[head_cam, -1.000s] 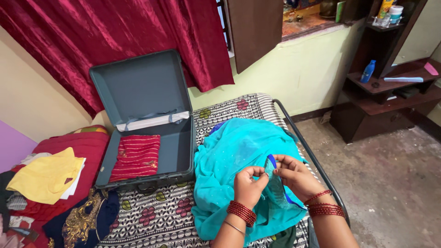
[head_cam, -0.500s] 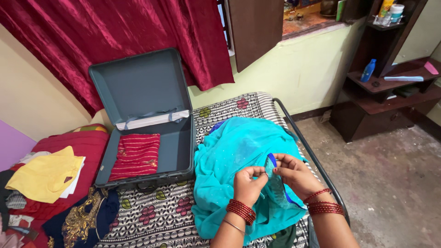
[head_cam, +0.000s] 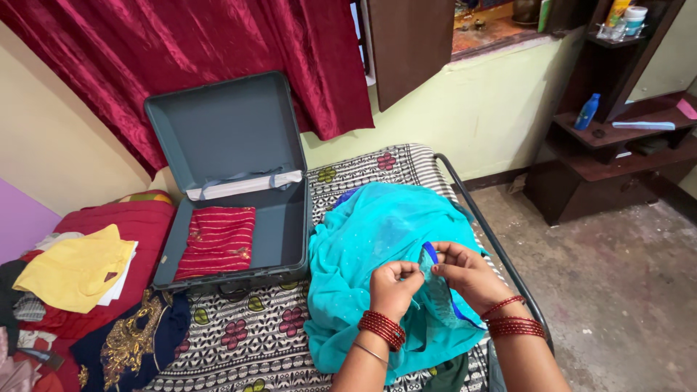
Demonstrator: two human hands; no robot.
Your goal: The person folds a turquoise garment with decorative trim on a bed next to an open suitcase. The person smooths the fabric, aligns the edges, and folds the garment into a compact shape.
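A turquoise garment (head_cam: 370, 239) with a blue-trimmed edge lies spread on the bed (head_cam: 239, 341). My left hand (head_cam: 393, 284) and my right hand (head_cam: 465, 272) both pinch its edge, close together, above the cloth's near half. Red bangles ring both wrists. Left of the garment an open grey suitcase (head_cam: 232, 181) sits on the bed, lid up, with a folded red striped cloth (head_cam: 218, 242) inside.
Folded yellow cloth (head_cam: 76, 265) lies on a red pile at the left, with a dark blue gold-embroidered garment (head_cam: 131, 345) below it. A red curtain (head_cam: 218, 51) hangs behind. The bed's metal rail (head_cam: 501, 261) runs on the right; a dark wooden shelf (head_cam: 610, 138) holds a blue bottle (head_cam: 587, 111).
Both hands stay on the turquoise garment's edge with only slight finger motion; the view has shifted a little.
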